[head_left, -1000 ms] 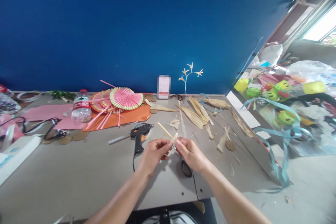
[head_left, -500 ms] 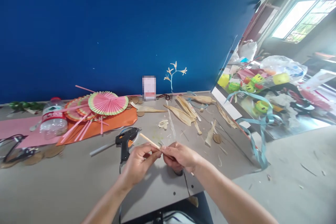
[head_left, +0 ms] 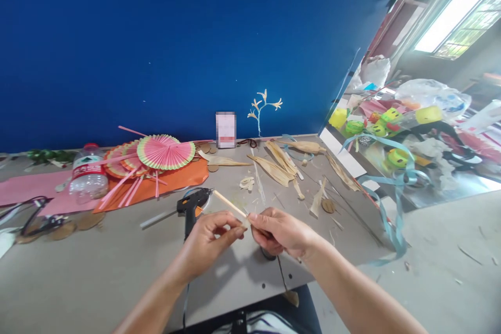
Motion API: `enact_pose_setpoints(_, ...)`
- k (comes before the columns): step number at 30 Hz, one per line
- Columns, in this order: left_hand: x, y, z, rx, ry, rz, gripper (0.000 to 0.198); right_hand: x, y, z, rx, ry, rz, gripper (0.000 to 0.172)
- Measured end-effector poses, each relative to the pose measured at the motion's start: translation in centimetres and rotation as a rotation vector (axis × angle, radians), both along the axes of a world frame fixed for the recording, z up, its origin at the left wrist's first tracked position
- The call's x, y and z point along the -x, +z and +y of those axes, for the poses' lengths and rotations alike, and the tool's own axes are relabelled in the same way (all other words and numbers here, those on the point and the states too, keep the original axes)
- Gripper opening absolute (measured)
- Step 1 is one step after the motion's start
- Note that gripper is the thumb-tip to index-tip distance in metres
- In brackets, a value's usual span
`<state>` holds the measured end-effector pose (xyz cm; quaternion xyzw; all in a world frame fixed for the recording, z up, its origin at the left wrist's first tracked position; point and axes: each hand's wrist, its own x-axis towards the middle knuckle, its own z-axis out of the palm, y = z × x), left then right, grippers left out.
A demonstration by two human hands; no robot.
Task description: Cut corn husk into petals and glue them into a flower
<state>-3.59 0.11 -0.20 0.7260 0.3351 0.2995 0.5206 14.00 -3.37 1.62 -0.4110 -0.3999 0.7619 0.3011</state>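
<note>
A thin pale stick (head_left: 230, 203) slants up and to the left out of my right hand (head_left: 276, 232), whose thumb and fingers are closed round its lower part. My left hand (head_left: 217, 235) is just left of it, thumb and forefinger pinched near the stick; what lies between those fingertips is too small to name. Under my right hand a dark object (head_left: 269, 254) partly shows on the table. Beyond my left hand lies a black glue gun (head_left: 191, 206) with a glue stick (head_left: 158, 219) in its back, its nozzle close to the stick's tip.
Dried husks (head_left: 274, 167) and scraps lie across the table (head_left: 129, 271). At left are pink paper fans (head_left: 166, 154), orange paper (head_left: 188, 175) and a plastic bottle (head_left: 89, 177). A wire stem with pale flowers (head_left: 258, 112) stands by the blue partition (head_left: 195, 36). Blue ribbon (head_left: 397, 209) hangs at right.
My left fingers have come away from the stick, which they were touching before. My right hand still grips it, and more of its length shows. The view has shifted slightly.
</note>
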Motion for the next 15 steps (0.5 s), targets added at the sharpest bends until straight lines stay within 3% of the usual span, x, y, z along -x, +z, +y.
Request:
enact_pose_setpoints(4, -0.4, -1.1, 0.1, 0.11, 0.088, 0.014, 0.017, 0.1, 0.3, 0.6, -0.047, -0.027, -0.147, 0.05)
enact_pose_setpoints(8, -0.4, -1.9, 0.1, 0.214, 0.147, 0.049, 0.028, 0.0, 0.4, 0.9, -0.141, -0.025, -0.311, 0.051)
enact_pose_setpoints(11, -0.3, -1.9, 0.2, 0.231, 0.171, 0.01, 0.033, -0.1, 0.1, 1.0, -0.165, -0.013, -0.371, 0.051)
enact_pose_setpoints(15, -0.5, -1.6, 0.2, 0.183, 0.17, -0.041, 0.026, -0.1, -0.3, 1.0, -0.174, -0.011, -0.4, 0.05)
